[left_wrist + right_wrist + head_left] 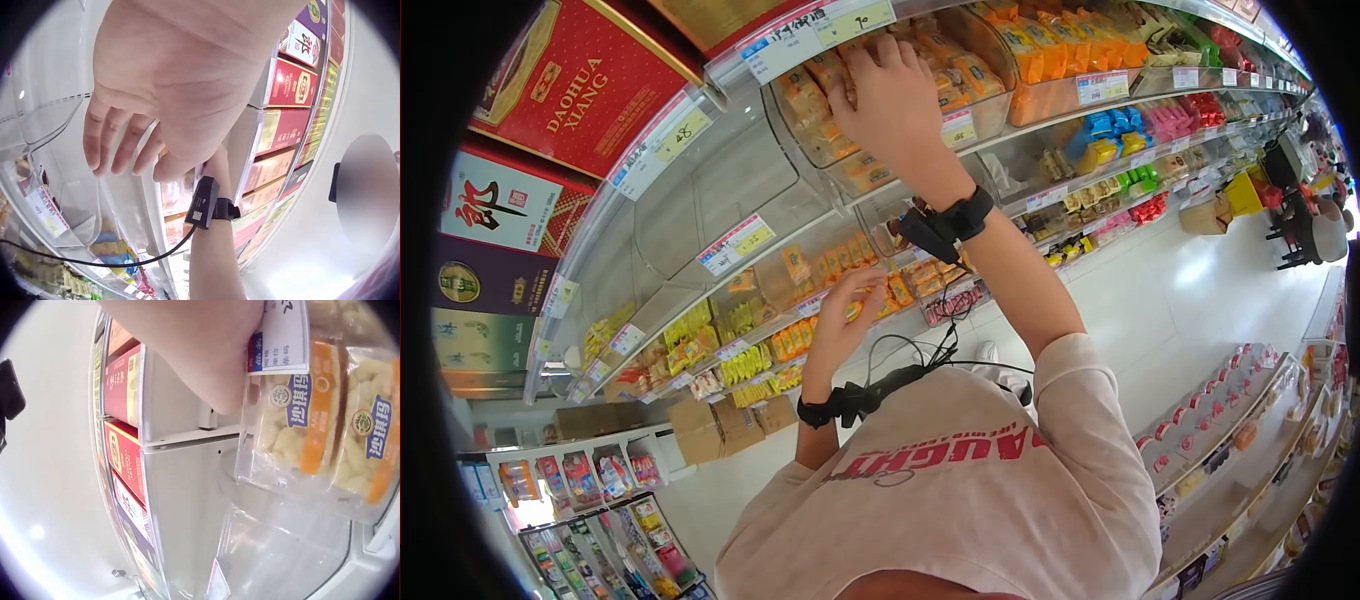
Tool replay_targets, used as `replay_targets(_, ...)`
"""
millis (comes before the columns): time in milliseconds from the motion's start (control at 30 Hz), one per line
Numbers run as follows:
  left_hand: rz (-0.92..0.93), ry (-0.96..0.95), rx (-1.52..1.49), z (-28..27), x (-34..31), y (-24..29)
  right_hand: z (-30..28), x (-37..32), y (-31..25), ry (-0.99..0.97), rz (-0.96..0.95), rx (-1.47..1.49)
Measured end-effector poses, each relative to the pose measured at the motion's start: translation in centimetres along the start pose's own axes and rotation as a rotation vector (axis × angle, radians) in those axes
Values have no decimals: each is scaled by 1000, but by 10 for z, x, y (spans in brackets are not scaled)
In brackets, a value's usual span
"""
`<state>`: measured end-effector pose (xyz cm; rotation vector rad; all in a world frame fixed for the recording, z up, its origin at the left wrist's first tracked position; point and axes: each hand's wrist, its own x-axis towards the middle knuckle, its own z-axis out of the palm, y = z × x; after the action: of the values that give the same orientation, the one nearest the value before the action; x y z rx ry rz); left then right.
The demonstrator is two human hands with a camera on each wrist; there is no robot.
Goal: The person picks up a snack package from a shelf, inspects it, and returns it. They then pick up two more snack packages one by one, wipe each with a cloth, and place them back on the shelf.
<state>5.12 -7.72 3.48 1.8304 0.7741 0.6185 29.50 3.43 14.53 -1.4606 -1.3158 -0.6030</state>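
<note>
My right hand [890, 105] reaches into a clear plastic bin [992, 118] on the upper shelf. Its fingers bend down over orange-and-clear packets of sachima [804, 105]. In the right wrist view, sachima packets [290, 425] show through the bin's front, while the hand [194, 344] fills the top with its fingertips hidden. I cannot tell whether the right hand holds a packet. Lower down, my left hand [843, 325] hovers before the shelves, fingers loosely bent and holding nothing. Its palm [181, 81] and relaxed fingers show in the left wrist view.
Beside the sachima bin is a bare clear bin [720, 190]. Red gift boxes [590, 90] stand to the left. Lower shelves hold yellow and orange packets [745, 365]. Black cables [945, 350] hang by the body. Another shelf unit [1240, 450] stands at the right across the floor.
</note>
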Motion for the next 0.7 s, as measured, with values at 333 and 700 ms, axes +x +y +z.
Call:
replay_targets(333,16,-3,73,21,6,14,-5,1,0,-3,-139,65)
replay_targets(700,61,29,88,42,8,22,-8,0,-1,-166,-35,52)
